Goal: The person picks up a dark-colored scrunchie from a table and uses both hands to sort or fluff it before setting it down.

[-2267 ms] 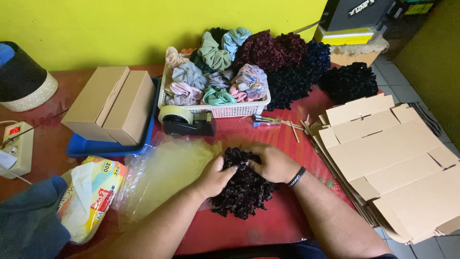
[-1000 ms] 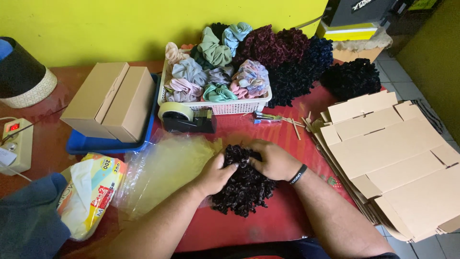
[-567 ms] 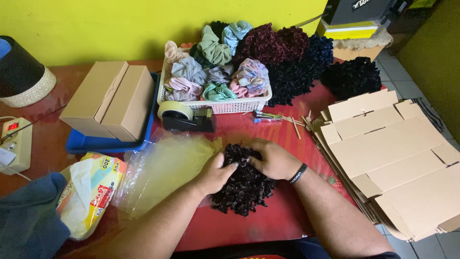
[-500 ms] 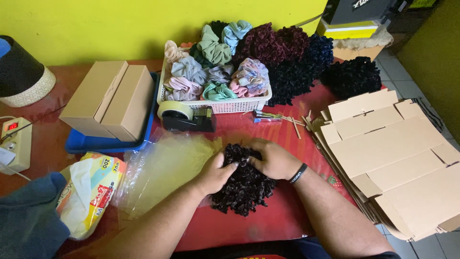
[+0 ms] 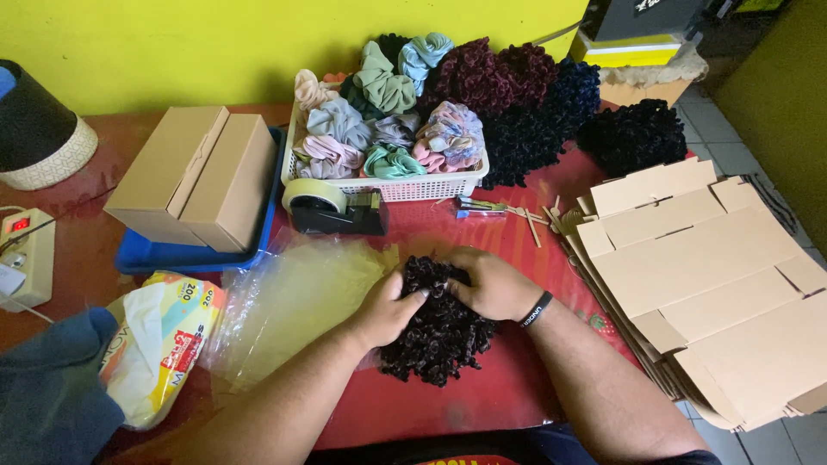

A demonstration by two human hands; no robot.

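Observation:
A heap of black ruffled scrunchies [image 5: 439,331] lies on the red table in front of me. My left hand [image 5: 386,308] grips its left side, fingers curled into the fabric. My right hand [image 5: 489,282], with a black wristband, presses on the top right of the same heap. Clear plastic bags [image 5: 293,293] lie flat just left of the heap, partly under my left forearm.
A white basket [image 5: 431,184] of pastel scrunchies stands behind, with dark scrunchie piles [image 5: 551,103] to its right. A tape dispenser [image 5: 332,207], a closed cardboard box [image 5: 198,172] on a blue tray, flat cardboard blanks [image 5: 698,275] at right, a tissue pack [image 5: 159,340] and a power strip [image 5: 21,254] at left.
Both hands stay on the black scrunchie heap, kneading it slightly. Nothing else has moved.

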